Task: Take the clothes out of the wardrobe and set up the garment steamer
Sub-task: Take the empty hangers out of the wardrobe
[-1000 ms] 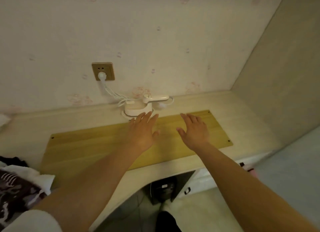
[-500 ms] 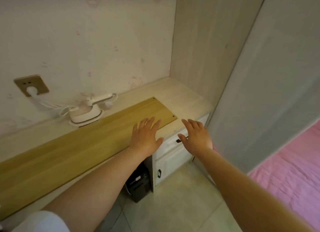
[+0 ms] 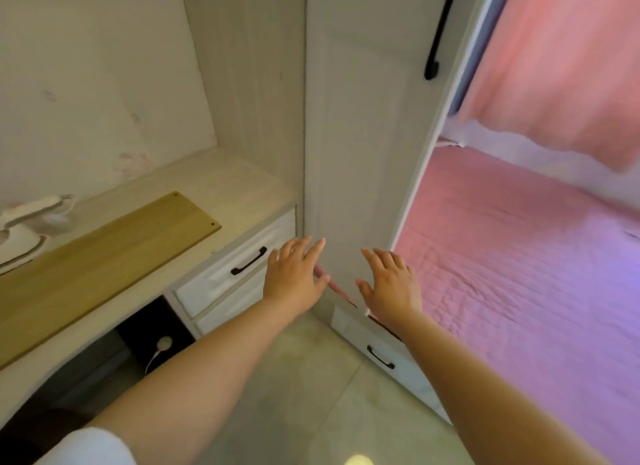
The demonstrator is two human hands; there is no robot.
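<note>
Pale wardrobe panelling fills the middle of the frame, with a pink bed spread out at the right and a light desk (image 3: 221, 187) at the left. Both my hands hang empty in front of the wardrobe door (image 3: 356, 159), low centre of the frame, fingers spread and palms down, gripping nothing. My left hand (image 3: 294, 277) sits just left of the door's lower edge, near the dark pull of a desk drawer (image 3: 248, 265); my right hand (image 3: 389, 286) is beside it, in front of the door's bottom corner.

What the next move turns on, I judge, is the door handle (image 3: 439, 31): a long black bar running nearly upright, high in the upper right of the frame, well above and to the right of both hands. My right hand is the nearer one, so it would have to rise up and rightward along the door to reach it. The door looks shut, and no clothes show.

Out at the far left edge, blurred, the white garment steamer (image 3: 24, 229) rests on the desk behind a yellowish wooden board (image 3: 104, 256), well apart from my hands.
</note>
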